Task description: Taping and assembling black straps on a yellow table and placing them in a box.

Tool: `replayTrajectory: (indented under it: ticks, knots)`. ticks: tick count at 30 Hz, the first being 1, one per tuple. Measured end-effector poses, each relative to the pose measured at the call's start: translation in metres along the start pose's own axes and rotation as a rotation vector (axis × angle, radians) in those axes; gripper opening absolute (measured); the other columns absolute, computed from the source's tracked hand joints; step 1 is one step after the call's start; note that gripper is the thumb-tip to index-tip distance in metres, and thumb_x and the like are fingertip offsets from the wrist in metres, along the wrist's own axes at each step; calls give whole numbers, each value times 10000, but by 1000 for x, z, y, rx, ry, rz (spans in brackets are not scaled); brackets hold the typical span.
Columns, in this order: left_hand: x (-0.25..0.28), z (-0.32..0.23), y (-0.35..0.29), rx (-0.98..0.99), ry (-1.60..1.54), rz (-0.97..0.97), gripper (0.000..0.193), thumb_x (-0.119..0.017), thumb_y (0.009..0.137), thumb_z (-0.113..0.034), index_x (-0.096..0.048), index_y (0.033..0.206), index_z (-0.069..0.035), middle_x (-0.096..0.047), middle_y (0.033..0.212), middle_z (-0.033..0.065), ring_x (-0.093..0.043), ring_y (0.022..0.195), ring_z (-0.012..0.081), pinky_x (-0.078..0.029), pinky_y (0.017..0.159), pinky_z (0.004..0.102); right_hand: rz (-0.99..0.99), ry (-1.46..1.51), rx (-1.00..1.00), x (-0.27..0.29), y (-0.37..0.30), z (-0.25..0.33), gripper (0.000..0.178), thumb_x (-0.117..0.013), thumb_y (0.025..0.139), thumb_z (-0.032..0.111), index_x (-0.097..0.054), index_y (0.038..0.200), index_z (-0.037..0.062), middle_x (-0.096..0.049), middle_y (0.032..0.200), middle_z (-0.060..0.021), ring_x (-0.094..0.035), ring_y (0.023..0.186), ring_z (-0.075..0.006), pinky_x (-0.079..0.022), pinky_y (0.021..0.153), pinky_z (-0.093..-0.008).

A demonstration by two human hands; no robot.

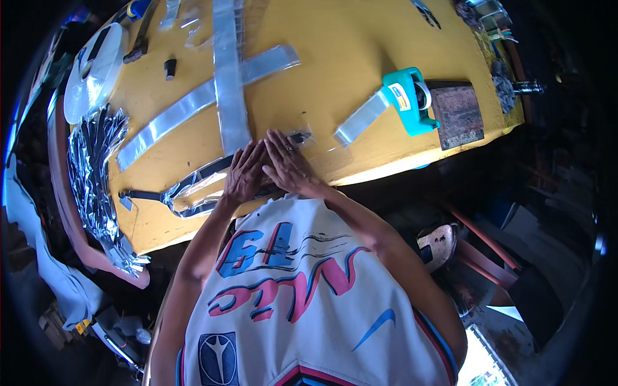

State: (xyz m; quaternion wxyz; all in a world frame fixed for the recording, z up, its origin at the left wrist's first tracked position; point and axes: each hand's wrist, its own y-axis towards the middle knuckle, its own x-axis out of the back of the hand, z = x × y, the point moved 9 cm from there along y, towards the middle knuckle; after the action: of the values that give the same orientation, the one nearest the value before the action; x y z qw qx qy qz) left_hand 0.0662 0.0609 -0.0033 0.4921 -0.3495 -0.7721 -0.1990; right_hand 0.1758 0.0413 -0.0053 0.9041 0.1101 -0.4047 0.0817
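Evidently the thing under the hands, a long dark strap-like piece in clear plastic wrap [203, 192], should be light and limp along its film, with a stiffer feel where the dark band runs. It lies at the near edge of the table, its right part beneath the hands. The glossy film looks likely to slide under dry fingers and to crease or tear if pinched hard, so the bare dark end [143, 195] at its left seems the surer hold, with a flat palm on the middle. The left hand [244, 172] and right hand [288, 164] lie palm down, tips nearly meeting, fingers straight and close together; no grip shows, though what lies under the palms is hidden.

The yellow tabletop [322, 77] looks smooth and a little scuffed. Two silvery tape strips cross on it beyond the hands, and to the right a teal tape dispenser [402, 106] trails a length of tape, just beside a dark, worn rectangular plate [458, 116]. At the left edge sits a bundle of black strips in crinkled clear film [96, 170], below a translucent whitish disc [96, 74]. Around the table the room is dim and cluttered, with a bright patch at lower right
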Motion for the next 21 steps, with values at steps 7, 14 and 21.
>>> replayTrajectory:
  ticks: [7,14,21]
  knots:
    - [0,1,3,-39,81,11,674,-611,915,-268,-389,1527,-97,-331,1615,112,-296,1495,318,-245,1196,525,55,-342,35,12,-6,-18,778,-435,1006,539,-320,1529,-24,-255,1631,-175,-210,1525,-309,-162,1224,-518]
    - [3,1,-1,9,-2,-13,679,-624,908,-215,-381,1530,-93,-309,1626,116,-279,1505,313,-239,1204,511,87,-328,-1,5,-9,-23,789,-431,1000,549,-295,1547,-4,-212,1652,-151,-178,1535,-293,-141,1228,-517]
    - [26,1,-20,23,33,-301,575,-592,874,-78,-509,1442,-44,-488,1454,153,-503,1298,327,-398,1051,460,98,-346,-10,6,-9,-23,801,-455,989,555,-293,1552,8,-223,1650,-142,-178,1535,-291,-131,1230,-512]
